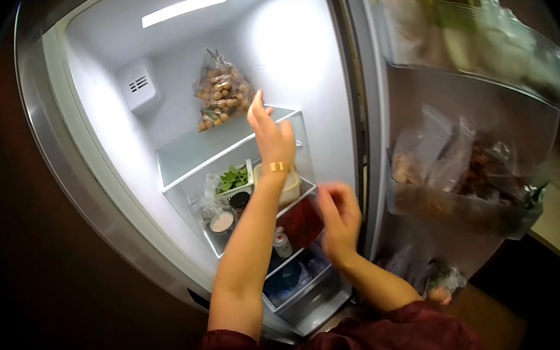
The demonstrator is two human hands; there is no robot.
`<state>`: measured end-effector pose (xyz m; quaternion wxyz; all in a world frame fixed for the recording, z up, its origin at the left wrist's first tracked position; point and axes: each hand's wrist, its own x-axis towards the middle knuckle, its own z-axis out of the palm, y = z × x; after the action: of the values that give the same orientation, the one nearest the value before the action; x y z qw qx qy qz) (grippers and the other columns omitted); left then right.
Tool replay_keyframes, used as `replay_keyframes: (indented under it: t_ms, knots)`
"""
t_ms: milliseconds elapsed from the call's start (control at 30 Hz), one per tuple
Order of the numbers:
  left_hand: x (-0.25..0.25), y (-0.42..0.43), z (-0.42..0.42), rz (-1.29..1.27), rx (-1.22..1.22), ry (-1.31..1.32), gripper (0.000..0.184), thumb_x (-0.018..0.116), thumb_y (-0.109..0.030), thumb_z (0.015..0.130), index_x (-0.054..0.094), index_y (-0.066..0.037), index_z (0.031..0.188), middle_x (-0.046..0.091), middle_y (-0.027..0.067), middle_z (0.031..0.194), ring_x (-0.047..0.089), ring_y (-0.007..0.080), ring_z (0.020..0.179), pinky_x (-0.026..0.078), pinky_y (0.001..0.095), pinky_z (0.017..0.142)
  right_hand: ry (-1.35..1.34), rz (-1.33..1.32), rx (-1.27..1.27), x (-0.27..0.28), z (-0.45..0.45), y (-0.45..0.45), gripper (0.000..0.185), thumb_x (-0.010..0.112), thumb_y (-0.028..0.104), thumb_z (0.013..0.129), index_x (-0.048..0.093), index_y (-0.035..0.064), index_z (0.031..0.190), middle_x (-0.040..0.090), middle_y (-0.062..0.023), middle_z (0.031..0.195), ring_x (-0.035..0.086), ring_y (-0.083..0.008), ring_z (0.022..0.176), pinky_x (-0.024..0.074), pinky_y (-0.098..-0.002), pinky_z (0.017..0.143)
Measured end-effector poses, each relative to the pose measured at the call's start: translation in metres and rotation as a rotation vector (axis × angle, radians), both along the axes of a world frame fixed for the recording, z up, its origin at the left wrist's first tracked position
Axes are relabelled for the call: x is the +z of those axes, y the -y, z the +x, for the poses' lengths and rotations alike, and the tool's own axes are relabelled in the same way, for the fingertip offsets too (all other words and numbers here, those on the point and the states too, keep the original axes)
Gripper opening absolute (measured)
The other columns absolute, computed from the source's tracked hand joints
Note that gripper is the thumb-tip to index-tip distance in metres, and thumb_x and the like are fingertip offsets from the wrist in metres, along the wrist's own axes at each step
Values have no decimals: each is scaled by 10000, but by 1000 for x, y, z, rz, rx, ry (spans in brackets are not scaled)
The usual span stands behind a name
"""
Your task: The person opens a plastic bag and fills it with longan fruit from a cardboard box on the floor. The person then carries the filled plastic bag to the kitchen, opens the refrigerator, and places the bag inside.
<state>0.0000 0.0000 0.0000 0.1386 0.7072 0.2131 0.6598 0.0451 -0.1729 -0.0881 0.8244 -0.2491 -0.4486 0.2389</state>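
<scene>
My left hand [270, 133], with a gold band at the wrist, is raised in front of the top fridge shelf [190, 157]. Its fingers point upward, apart from the thumb, and nothing shows in them. Just beyond them a clear plastic bag of small round brown fruit [223, 94] stands on that shelf; whether the fingertips touch it I cannot tell. My right hand [340, 217] is lower, by the fridge's right side, blurred, its fingers loosely bent and no object visible in them. A dark red item [302, 224] lies behind it, partly hidden.
The middle shelf holds green leaves [233, 178], a dark-lidded jar [239, 202], a round white-topped container [222, 222] and a pale tub [289, 192]. Below stands a small white bottle [282, 243]. The open door's bins [472, 193] carry bags and bottles.
</scene>
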Motion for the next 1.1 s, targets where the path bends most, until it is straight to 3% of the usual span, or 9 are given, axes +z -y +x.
replay_keyframes:
  t_ms: [167, 233, 300, 400, 467, 533, 700, 833, 1100]
  knots:
    - [-144, 184, -53, 129, -49, -596, 420, 690, -205, 750, 598, -96, 1145, 456, 170, 1330, 302, 390, 1315, 228, 465, 1070, 803, 396, -737, -27, 127, 189, 81, 571, 130, 841, 572, 53, 868, 523, -65, 729, 477, -213, 650, 382, -328, 661]
    - [-259, 222, -76, -482, -515, -287, 163, 570, -165, 897, 616, -41, 992, 651, 70, 783, 607, 155, 698, 487, 285, 700, 725, 460, -1000, -31, 201, 260, 233, 468, 105, 902, 481, 27, 1122, 539, -109, 914, 496, -201, 811, 396, -327, 782]
    - [-308, 294, -82, -1077, -320, 309, 140, 503, -150, 935, 594, -46, 959, 585, 44, 662, 504, 75, 517, 427, 211, 477, 468, 319, -1422, -29, 244, 301, 406, 402, 63, 931, 352, 10, 1330, 533, -147, 1119, 511, -209, 979, 385, -342, 919]
    - [-309, 355, -78, -1010, -322, 240, 199, 462, -84, 930, 471, -57, 1127, 561, 42, 718, 400, 66, 444, 373, 216, 400, 198, 208, -1368, -21, 309, 312, 430, 431, 65, 929, 351, -8, 1345, 433, -145, 1344, 376, -234, 1277, 258, -355, 1058]
    - [-273, 390, -57, -775, -192, -9, 664, 570, -16, 836, 237, -70, 1408, 355, 227, 1356, 589, 264, 988, 511, 299, 742, 177, -87, -1199, -66, 401, 312, 461, 437, 235, 953, 371, -4, 1342, 438, -116, 1338, 366, -230, 1272, 223, -367, 1080]
    - [-227, 429, -39, -531, 252, -643, 879, 703, -169, 728, 200, -104, 1445, 59, 260, 1489, 121, 389, 1376, 99, 511, 1097, 95, -239, -746, -93, 444, 294, 588, 388, 443, 964, 351, 22, 1374, 371, -111, 1397, 323, -240, 1301, 196, -373, 1093]
    - [-238, 503, -4, -446, 236, -856, 654, 616, -362, 820, 376, -118, 1378, 384, 203, 1385, 359, 370, 1283, 220, 607, 1020, -107, -514, -365, -119, 456, 263, 711, 293, 582, 934, 169, 125, 1464, 211, -94, 1495, 281, -272, 1336, 257, -414, 1079]
    - [-281, 582, -2, -920, -131, -840, 614, 557, -400, 874, 390, -61, 1358, 458, 193, 1327, 460, 344, 1195, 372, 425, 987, -72, -440, -311, -108, 441, 269, 715, 267, 568, 945, 197, 64, 1448, 275, -119, 1462, 326, -280, 1304, 285, -392, 1062]
    - [-306, 725, 63, -1177, 506, -713, 628, 596, -371, 819, 426, -44, 1327, 485, 195, 1302, 466, 341, 1190, 371, 432, 977, 318, -537, -294, -168, 427, 334, 779, 401, 517, 932, 185, -61, 1407, 213, -215, 1463, 220, -311, 1348, 182, -382, 1100]
